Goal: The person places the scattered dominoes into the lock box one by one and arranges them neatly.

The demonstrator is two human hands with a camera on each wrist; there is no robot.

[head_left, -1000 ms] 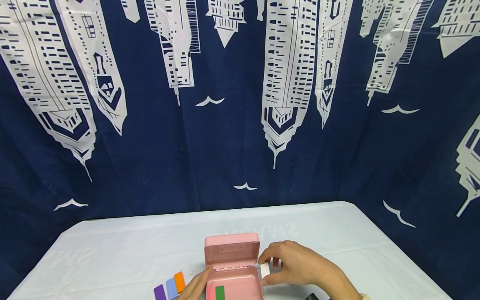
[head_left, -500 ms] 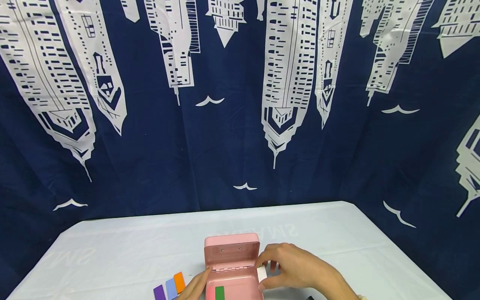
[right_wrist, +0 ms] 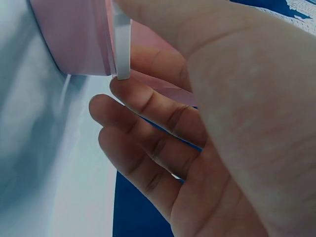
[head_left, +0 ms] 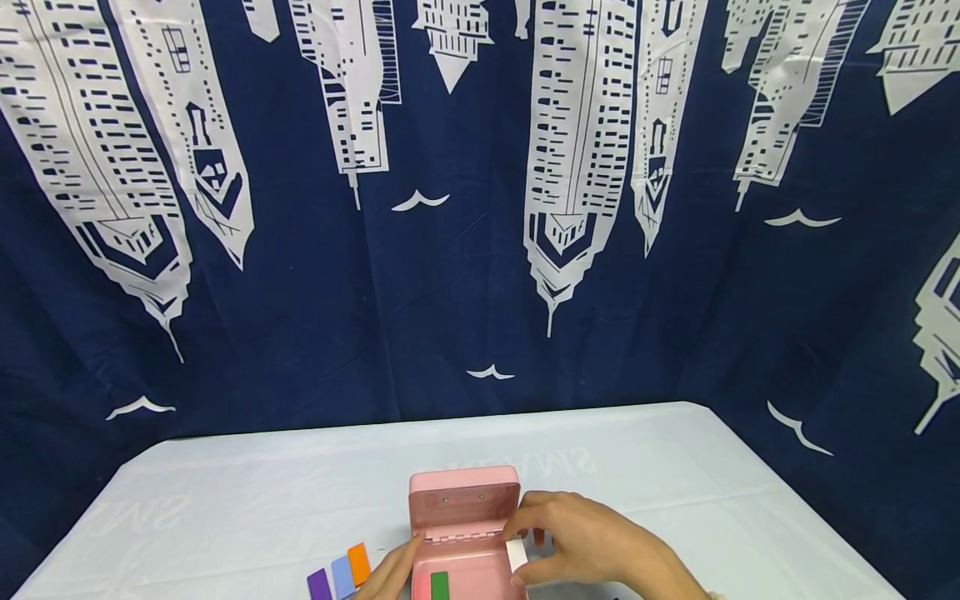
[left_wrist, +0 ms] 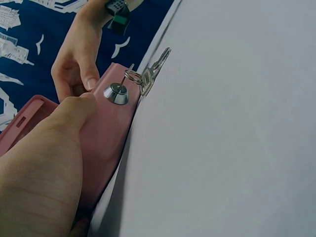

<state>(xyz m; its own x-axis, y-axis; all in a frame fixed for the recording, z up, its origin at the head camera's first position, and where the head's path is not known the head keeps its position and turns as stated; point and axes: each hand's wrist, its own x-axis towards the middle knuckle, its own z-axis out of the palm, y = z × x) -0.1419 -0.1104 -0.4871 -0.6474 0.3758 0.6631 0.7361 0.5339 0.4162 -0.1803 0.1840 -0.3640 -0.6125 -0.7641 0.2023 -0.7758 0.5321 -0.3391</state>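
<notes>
A pink metal cash box (head_left: 463, 502) stands on the table with its lid raised. My left hand (head_left: 392, 571) holds the box at its left side; in the left wrist view the thumb lies at the top of the front wall, near the lock (left_wrist: 116, 94). Between thumb and fingers, my right hand (head_left: 592, 537) pinches a thin white block (head_left: 517, 553) over the box's right rim. The right wrist view shows that white block (right_wrist: 122, 44) edge-on, its end at a fingertip. Inside the box, a green block (head_left: 440, 586) lies beside a bright pink one (head_left: 423, 587) on the left.
Left of the box lie an orange block (head_left: 359, 564), a light blue block (head_left: 342, 577) and a purple block (head_left: 318, 585). Keys on a ring (left_wrist: 148, 79) hang from the lock at the front. A dark blue printed cloth (head_left: 450, 317) hangs behind the white-covered table (head_left: 247, 500).
My right hand has moved left with the white block, from beside the box to over its right rim. The left hand and the box have stayed in place.
</notes>
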